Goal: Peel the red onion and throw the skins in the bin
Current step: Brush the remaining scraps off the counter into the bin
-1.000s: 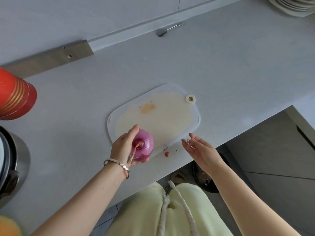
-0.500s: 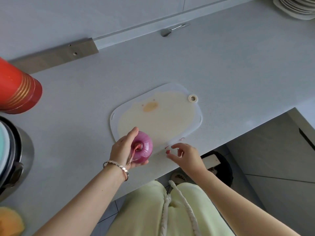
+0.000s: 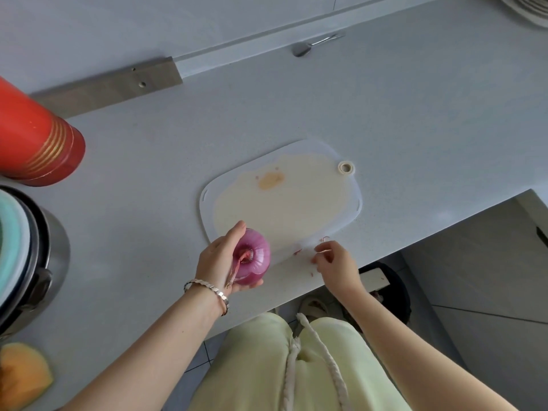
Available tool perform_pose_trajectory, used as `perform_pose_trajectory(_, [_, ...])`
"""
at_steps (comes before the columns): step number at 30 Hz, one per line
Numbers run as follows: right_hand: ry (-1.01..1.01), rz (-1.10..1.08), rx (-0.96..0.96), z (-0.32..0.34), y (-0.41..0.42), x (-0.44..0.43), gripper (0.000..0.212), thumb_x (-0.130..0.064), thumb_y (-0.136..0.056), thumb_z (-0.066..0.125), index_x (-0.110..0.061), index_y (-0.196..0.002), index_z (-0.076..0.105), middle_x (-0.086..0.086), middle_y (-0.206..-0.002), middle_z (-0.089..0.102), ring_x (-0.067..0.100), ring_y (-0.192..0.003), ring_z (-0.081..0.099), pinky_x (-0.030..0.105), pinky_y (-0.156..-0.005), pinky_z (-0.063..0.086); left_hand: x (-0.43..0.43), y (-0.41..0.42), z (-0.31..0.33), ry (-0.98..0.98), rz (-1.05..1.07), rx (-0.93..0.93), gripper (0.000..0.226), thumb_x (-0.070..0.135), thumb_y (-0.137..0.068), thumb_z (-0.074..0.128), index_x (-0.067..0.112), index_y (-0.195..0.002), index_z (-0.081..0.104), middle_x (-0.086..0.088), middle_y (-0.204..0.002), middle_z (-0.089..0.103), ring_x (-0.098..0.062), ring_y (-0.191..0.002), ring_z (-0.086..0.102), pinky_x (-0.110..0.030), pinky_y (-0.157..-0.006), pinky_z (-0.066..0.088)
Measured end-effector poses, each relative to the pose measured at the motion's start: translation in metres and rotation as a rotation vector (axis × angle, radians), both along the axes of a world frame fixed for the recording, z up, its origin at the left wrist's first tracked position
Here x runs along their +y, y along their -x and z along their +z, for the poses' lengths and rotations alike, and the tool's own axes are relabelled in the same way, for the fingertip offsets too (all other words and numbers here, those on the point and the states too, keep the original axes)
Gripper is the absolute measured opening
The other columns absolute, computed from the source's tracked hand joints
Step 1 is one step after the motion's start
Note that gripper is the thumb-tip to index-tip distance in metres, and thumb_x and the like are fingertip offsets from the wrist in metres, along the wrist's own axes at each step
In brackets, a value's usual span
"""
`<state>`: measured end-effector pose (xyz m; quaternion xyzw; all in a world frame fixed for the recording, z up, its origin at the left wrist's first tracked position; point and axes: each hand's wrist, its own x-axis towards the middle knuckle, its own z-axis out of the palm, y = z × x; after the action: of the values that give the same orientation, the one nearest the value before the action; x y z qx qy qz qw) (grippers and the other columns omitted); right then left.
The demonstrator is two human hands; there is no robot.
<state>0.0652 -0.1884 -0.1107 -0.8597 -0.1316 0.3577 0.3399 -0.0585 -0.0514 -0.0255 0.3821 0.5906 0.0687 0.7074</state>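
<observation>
Head view, looking down. The grey countertop (image 3: 385, 114) fills most of the field; the person's pale green drawstring trousers (image 3: 261, 369) occupy the lower centre. At the left edge stand a steel pot (image 3: 53, 256) with a teal lid and, behind it, a red cylindrical canister (image 3: 32, 143) with gold bands. A white cutting board (image 3: 354, 203), stained yellowish across its middle and with 1 hanging hole at its far right corner, lies flat near the counter's front edge. Below that edge, on the floor, part of a black bin (image 3: 398, 287) shows.

The left hand (image 3: 216, 259) cups the red onion (image 3: 255, 256) from the side, thumb over its far side and fingers curled beneath, holding it over the board's near left corner; the onion looks glossy and largely peeled. 1 thin strip of skin (image 3: 235, 269) trails from the onion's top across the palm. The right hand (image 3: 336, 266) rests at the counter's front edge, just beside the board, fingers curled and thumb and forefinger drawn together; whether they pinch anything cannot be told.

Smaller items: an orange melon piece (image 3: 20, 375) at the lower left, stacked plates (image 3: 527, 7) at the upper right, a spoon (image 3: 311, 46) by the back wall, a silver bracelet (image 3: 207, 287) on the left wrist, and tiny red skin scraps (image 3: 297, 251) on the board's near edge, close to the right fingertips.
</observation>
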Motion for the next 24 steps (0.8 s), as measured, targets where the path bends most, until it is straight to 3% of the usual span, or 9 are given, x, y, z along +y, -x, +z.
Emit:
perform_pose_trajectory(4, [0.098, -0.094, -0.086, -0.001, -0.018, -0.011, 0.031, -0.01, -0.093, 0.03, -0.012, -0.109, 0.056, 0.002, -0.087, 0.06, 0.015, -0.068, 0.05, 0.027, -0.054, 0.037, 0.0, -0.001, -0.001, 0.017, 0.009, 0.007, 0.029, 0.04, -0.083, 0.065, 0.015, -0.07, 0.068, -0.006, -0.073, 0.068, -0.026, -0.067, 0.063, -0.042, -0.057, 0.058])
perform_pose_trajectory(9, [0.104, 0.02, -0.22, -0.003, -0.019, -0.001, 0.032, -0.032, -0.092, 0.049, -0.009, -0.115, 0.052, 0.007, -0.111, 0.056, 0.02, -0.088, 0.053, 0.029, -0.07, 0.043, 0.0, -0.001, 0.001, 0.033, 0.004, 0.025, 0.029, 0.041, -0.082, 0.065, 0.013, -0.079, 0.068, -0.008, -0.081, 0.067, -0.024, -0.064, 0.064, -0.044, -0.058, 0.058])
perform_pose_trajectory(12, [0.083, -0.003, -0.204, -0.007, -0.018, 0.001, 0.026, -0.029, -0.087, 0.059, -0.009, -0.104, 0.057, 0.007, -0.104, 0.058, 0.016, -0.082, 0.049, 0.024, -0.067, 0.04, 0.001, 0.0, 0.004, 0.053, 0.013, 0.034, 0.036, 0.042, -0.081, 0.066, 0.009, -0.096, 0.065, -0.01, -0.092, 0.065, -0.027, -0.073, 0.064, -0.04, -0.05, 0.058])
perform_pose_trajectory(14, [0.054, -0.034, -0.186, -0.008, -0.019, 0.001, 0.024, -0.028, -0.087, 0.06, -0.009, -0.101, 0.058, 0.005, -0.099, 0.057, 0.015, -0.08, 0.049, 0.02, -0.057, 0.037, 0.001, 0.0, 0.005, 0.054, 0.007, 0.038, 0.039, 0.043, -0.081, 0.066, 0.008, -0.099, 0.065, -0.011, -0.094, 0.065, -0.028, -0.075, 0.064, -0.039, -0.049, 0.058])
perform_pose_trajectory(16, [0.051, -0.027, -0.213, -0.006, -0.019, 0.004, 0.022, -0.026, -0.088, 0.058, -0.007, -0.099, 0.059, 0.003, -0.094, 0.055, 0.016, -0.078, 0.049, 0.019, -0.055, 0.037, 0.001, 0.001, 0.005, 0.054, 0.002, 0.044, 0.037, 0.042, -0.081, 0.066, 0.008, -0.095, 0.066, -0.01, -0.092, 0.066, -0.027, -0.073, 0.064, -0.039, -0.051, 0.058])
perform_pose_trajectory(20, [0.069, 0.087, -0.267, -0.011, -0.02, 0.011, 0.021, -0.02, -0.092, 0.05, -0.002, -0.095, 0.061, 0.004, -0.084, 0.051, 0.023, -0.073, 0.053, 0.04, -0.067, 0.052, 0.001, 0.001, 0.003, 0.057, -0.008, 0.055, 0.038, 0.044, -0.081, 0.066, 0.008, -0.096, 0.067, -0.01, -0.091, 0.066, -0.026, -0.072, 0.064, -0.039, -0.052, 0.058])
perform_pose_trajectory(24, [0.036, 0.027, -0.082, -0.007, -0.026, 0.013, 0.016, -0.016, -0.089, 0.049, -0.004, -0.082, 0.054, 0.005, -0.069, 0.048, 0.02, -0.06, 0.046, 0.028, -0.053, 0.04, 0.003, 0.003, -0.005, 0.075, -0.054, 0.091, 0.036, 0.045, -0.081, 0.065, 0.011, -0.088, 0.071, -0.011, -0.093, 0.068, -0.028, -0.076, 0.064, -0.037, -0.05, 0.057])
